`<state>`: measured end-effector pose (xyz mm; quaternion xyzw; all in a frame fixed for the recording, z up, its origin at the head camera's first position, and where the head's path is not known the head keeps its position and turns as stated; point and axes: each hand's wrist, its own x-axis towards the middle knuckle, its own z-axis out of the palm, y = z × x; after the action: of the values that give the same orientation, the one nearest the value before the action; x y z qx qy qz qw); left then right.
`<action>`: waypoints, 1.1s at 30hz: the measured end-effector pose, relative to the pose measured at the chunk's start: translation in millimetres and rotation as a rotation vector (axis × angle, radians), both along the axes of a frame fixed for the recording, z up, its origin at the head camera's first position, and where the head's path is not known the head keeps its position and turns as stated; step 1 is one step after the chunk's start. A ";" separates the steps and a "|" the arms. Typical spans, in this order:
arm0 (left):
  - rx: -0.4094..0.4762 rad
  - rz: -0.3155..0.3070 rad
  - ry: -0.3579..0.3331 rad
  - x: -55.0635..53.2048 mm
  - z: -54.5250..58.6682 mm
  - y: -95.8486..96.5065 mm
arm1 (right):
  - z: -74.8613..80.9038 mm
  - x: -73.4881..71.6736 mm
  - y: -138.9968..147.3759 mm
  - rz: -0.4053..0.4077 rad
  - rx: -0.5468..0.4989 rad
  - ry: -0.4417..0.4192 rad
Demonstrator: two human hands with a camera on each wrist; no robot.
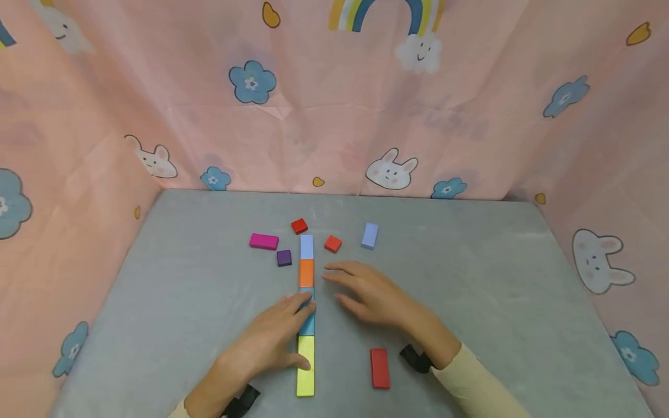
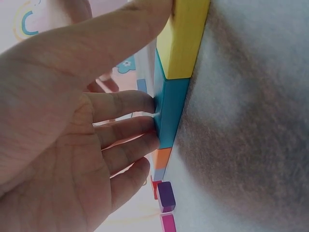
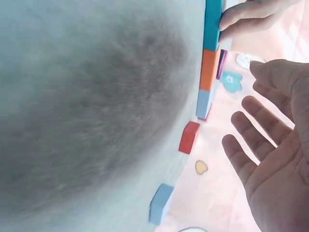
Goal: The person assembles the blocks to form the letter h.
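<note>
A straight row of blocks runs away from me: a yellow block (image 1: 306, 380) nearest, then a teal block (image 1: 307, 326), an orange block (image 1: 306, 273) and a light blue block (image 1: 306, 247). My left hand (image 1: 266, 337) lies over the row from the left. Its extended fingertips touch the teal block, and its thumb rests on the yellow one; they cover part of both. To the right of the row, my right hand (image 1: 378, 296) hovers with fingers spread and holds nothing. In the right wrist view, its palm (image 3: 285, 188) shows bare.
Around the row's far end lie a magenta block (image 1: 263, 241), a purple cube (image 1: 284, 258), a red block (image 1: 299, 226), an orange-red block (image 1: 333, 244) and another light blue block (image 1: 369, 236). A longer red block (image 1: 380, 368) is near my right wrist. Patterned pink cloth (image 1: 324, 133) borders the grey table (image 1: 470, 261).
</note>
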<state>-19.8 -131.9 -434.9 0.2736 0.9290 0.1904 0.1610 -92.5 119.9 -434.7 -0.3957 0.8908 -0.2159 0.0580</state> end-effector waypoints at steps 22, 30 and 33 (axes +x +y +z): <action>0.015 -0.019 0.062 2.2 -1.5 -4.3 | 13.0 -55.5 -73.5 0.171 0.022 -0.028; 0.024 -0.009 0.039 1.1 -1.0 -2.6 | 16.4 -76.8 -100.4 0.197 0.106 0.017; 0.025 -0.014 0.036 1.0 -0.5 0.0 | 13.2 -82.0 -102.3 0.196 0.118 0.013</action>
<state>-18.8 -131.8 -435.4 0.2857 0.9273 0.1960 0.1421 -174.5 17.6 -421.5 -0.4782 0.8593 -0.1539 0.0965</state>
